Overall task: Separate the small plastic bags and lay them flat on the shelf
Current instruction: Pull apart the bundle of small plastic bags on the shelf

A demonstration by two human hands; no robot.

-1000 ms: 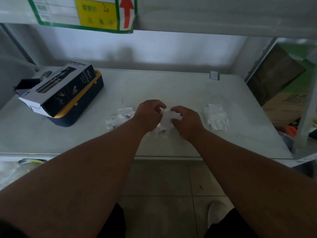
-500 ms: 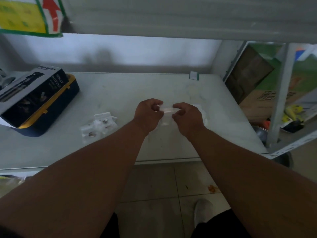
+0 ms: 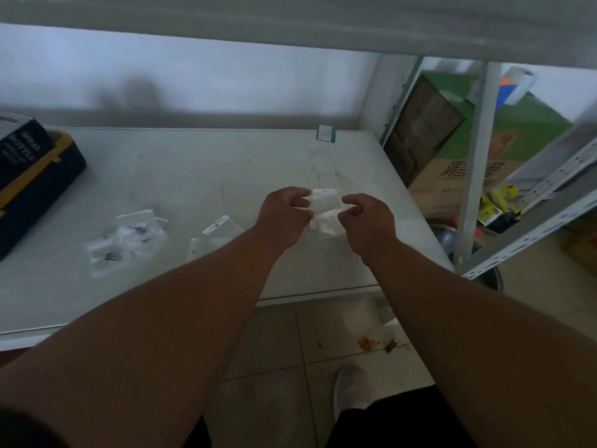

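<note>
Nearest the camera, two bare forearms reach fwd from the bottom corners, above dark shorts, a white shoe (image 3: 353,388) and a tiled floor (image 3: 274,344) w/ small bits of litter. The arms converge over the right-centre of a pale shelf (image 3: 193,169). Left hand (image 3: 284,215) is curled, knuckles up, thumb and fingertips pinching the left edge of a small clear plastic bag (image 3: 324,200). Right hand (image 3: 368,221) is also curled, fingers bent inward just beside the bag's right edge; contact can't be told for certain. The bag is held up slightly off the surface, btwn the two hands, w/ a small stack of bags (image 3: 326,224) lying on the shelf right under it. To the left, near the left forearm, two more bags (image 3: 216,232) lie on the shelf, partly hidden by the arm. Further left, a loose cluster of bags (image 3: 129,240) w/ tiny dark items inside. At the far left edge sits a dark box (image 3: 29,182) w/ a yellow band, lettering too blurred to read. At the back, a small green-edged label (image 3: 325,133) stands by the white wall. Another shelf board runs overhead. To the right, past a metal upright, cardboard boxes (image 3: 452,163) and a metal bowl (image 3: 452,240).
</note>
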